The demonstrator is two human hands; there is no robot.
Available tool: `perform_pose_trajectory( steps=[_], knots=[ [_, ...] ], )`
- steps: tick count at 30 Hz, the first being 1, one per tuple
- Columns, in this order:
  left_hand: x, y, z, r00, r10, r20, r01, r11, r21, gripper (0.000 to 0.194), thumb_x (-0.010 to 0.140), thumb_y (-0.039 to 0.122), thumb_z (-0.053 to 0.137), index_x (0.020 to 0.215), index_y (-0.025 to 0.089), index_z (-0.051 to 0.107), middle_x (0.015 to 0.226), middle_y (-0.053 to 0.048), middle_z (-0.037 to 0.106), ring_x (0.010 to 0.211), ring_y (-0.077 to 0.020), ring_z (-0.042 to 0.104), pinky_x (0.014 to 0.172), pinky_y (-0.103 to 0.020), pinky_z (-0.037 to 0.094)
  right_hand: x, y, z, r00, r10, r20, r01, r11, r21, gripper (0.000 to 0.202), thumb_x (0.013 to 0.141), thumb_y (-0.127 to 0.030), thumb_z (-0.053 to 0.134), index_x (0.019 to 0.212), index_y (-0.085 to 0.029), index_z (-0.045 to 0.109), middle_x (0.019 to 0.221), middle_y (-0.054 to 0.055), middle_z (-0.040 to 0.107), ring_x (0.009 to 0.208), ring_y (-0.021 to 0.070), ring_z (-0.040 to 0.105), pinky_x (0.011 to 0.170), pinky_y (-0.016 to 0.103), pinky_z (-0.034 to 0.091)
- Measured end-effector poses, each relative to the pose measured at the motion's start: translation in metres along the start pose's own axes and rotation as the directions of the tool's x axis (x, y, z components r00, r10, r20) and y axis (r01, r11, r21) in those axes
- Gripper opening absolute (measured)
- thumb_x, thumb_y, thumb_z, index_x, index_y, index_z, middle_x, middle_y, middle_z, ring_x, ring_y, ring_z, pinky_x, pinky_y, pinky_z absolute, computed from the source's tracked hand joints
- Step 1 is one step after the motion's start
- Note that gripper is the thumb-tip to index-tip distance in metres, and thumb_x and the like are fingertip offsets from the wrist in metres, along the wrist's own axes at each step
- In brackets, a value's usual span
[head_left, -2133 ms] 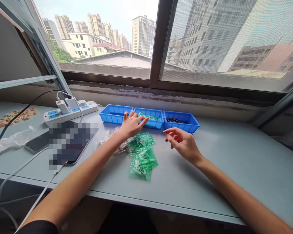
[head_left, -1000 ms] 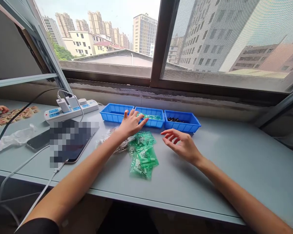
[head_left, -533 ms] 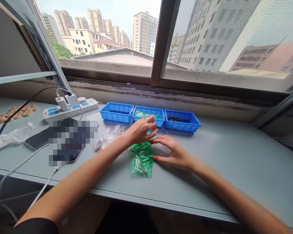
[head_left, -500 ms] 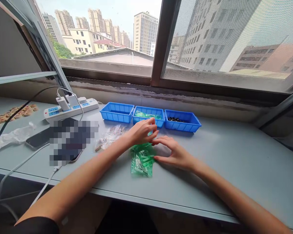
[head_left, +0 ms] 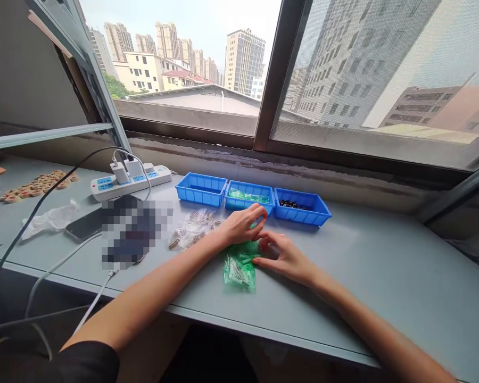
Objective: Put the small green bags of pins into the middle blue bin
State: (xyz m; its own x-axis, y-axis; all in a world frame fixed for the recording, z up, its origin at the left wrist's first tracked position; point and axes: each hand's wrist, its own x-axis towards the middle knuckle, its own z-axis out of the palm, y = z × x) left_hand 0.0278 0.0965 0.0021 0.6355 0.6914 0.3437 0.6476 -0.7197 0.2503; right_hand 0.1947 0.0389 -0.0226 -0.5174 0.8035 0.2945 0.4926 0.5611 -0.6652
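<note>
A small green plastic zip bag [head_left: 238, 274] with pale slender pieces inside lies on the grey table below my hands, its upper part bunched and partly covered. My left hand [head_left: 243, 226] reaches over it from the left with fingers curled closed; a bit of green film shows between thumb and fingers. To the right, my right hand [head_left: 283, 255] is bent round the bag's side. Its thumb tip touches the bag's right edge, and its index finger is apart from the thumb, close to the left fingertips. What the left fingertips pinch is partly hidden.
Behind my hands stand a left blue bin [head_left: 201, 196], a middle blue bin [head_left: 231, 204] with green bags, and a right blue bin [head_left: 303, 214] with dark small parts. Clear bags of metal pieces [head_left: 193, 229], a phone [head_left: 83, 221], cables and a power strip [head_left: 131, 183] lie left.
The view has shifted, so everything sits slightly further right and lower. My right fingers have curled in a little closer to the bag; my left hand stays above it.
</note>
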Motion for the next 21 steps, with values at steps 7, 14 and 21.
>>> perform_pose_trajectory(
  steps=[7, 14, 21],
  knots=[
    [-0.007, 0.001, 0.000, 0.955, -0.127, -0.267, 0.111, 0.991, -0.076, 0.019, 0.088, 0.031, 0.050, 0.103, 0.019, 0.051, 0.095, -0.002, 0.062, 0.078, -0.0165, 0.062, 0.063, -0.026, 0.045, 0.010, 0.020, -0.015, 0.971, 0.141, -0.195, -0.120, 0.986, 0.117, 0.040, 0.079, -0.044, 0.061, 0.109, -0.019, 0.059, 0.078, 0.004, 0.061, 0.068, 0.0189, 0.062, 0.058, 0.030, 0.052],
    [-0.009, -0.007, -0.006, 0.901, -0.241, -0.361, 0.157, 0.956, -0.246, 0.031, 0.083, 0.041, 0.059, 0.105, 0.019, 0.051, 0.091, -0.002, 0.059, 0.074, -0.0163, 0.059, 0.057, -0.024, 0.040, 0.029, 0.013, -0.040, 0.951, 0.124, -0.284, -0.108, 0.992, 0.072, 0.036, 0.077, -0.056, 0.060, 0.078, -0.020, 0.066, 0.081, 0.007, 0.063, 0.062, 0.0193, 0.063, 0.059, 0.034, 0.055],
    [0.000, -0.018, -0.019, 0.894, -0.294, -0.338, 0.000, 0.754, -0.657, 0.024, 0.082, 0.042, 0.057, 0.083, 0.019, 0.050, 0.076, 0.002, 0.056, 0.055, -0.0080, 0.048, 0.050, -0.020, 0.034, 0.077, -0.025, -0.060, 0.922, 0.211, -0.324, -0.135, 0.961, 0.242, 0.042, 0.067, -0.057, 0.070, 0.084, -0.018, 0.064, 0.060, 0.001, 0.061, 0.055, 0.0180, 0.061, 0.055, 0.031, 0.051]
  ],
)
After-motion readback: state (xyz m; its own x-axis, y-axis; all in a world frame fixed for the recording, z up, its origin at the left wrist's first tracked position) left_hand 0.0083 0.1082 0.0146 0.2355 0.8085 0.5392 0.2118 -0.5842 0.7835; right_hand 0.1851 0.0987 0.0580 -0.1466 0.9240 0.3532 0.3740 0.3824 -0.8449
